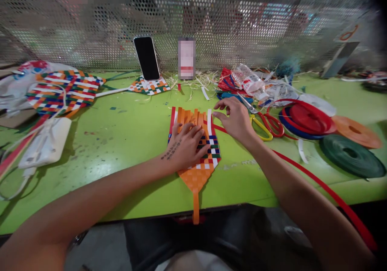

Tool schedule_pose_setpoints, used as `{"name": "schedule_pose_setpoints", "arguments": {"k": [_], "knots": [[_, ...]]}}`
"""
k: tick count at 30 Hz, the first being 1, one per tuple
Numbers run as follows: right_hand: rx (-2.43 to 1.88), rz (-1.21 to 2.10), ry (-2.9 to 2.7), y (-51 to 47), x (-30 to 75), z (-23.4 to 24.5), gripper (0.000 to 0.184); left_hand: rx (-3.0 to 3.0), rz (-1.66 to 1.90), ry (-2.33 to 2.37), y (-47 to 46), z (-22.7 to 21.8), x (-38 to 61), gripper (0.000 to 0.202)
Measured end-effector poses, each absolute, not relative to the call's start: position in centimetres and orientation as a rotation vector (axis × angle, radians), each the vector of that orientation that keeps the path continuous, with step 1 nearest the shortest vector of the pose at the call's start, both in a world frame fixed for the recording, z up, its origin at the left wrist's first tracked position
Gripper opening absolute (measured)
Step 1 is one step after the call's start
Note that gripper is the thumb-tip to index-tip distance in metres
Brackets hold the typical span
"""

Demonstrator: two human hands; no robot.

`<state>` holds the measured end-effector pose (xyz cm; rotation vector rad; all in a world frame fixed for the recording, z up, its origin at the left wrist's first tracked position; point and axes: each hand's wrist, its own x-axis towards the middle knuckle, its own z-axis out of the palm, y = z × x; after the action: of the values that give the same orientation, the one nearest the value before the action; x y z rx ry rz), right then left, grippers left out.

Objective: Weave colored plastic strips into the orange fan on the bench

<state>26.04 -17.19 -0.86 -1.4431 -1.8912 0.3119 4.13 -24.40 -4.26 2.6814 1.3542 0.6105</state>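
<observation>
A half-woven fan of orange, white, red, blue and green strips (199, 170) lies on the green table (127, 142), its orange handle hanging over the front edge. My left hand (186, 145) lies flat on the weave with its fingers spread over the loose orange strips. My right hand (236, 119) rests beside the fan's upper right corner, fingers bent, its fingertips touching a red strip (320, 184) that runs across the table to the right. Whether the fingers pinch that strip I cannot see.
Yellow-and-red scissors (266, 126) lie right of my right hand. Reels of red (308, 119), orange (356, 132) and green strip (352, 156) sit at the right. Finished woven fans (65, 91) and a white power bank (46, 144) lie left. A phone (146, 58) leans on the perforated screen.
</observation>
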Motion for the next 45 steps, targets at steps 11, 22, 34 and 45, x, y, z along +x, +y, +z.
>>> {"name": "schedule_pose_setpoints", "arguments": {"k": [11,22,34,45], "knots": [[-1.788,0.498,-2.165,-15.7,22.9,-2.2,0.009,2.667,0.618,1.311,-24.2,-4.3,4.1,0.052],[-1.660,1.084,-1.858,-15.3,23.4,-2.2,0.018,2.635,0.583,1.359,-24.4,-4.2,4.4,0.054],[-1.586,1.096,-1.816,-15.6,24.2,-2.2,0.018,2.620,0.536,1.390,-24.2,-4.3,4.5,0.061],[-1.573,0.910,-1.967,-15.7,23.7,-3.1,0.013,2.645,0.537,1.362,-24.2,-3.9,4.3,0.054]]}}
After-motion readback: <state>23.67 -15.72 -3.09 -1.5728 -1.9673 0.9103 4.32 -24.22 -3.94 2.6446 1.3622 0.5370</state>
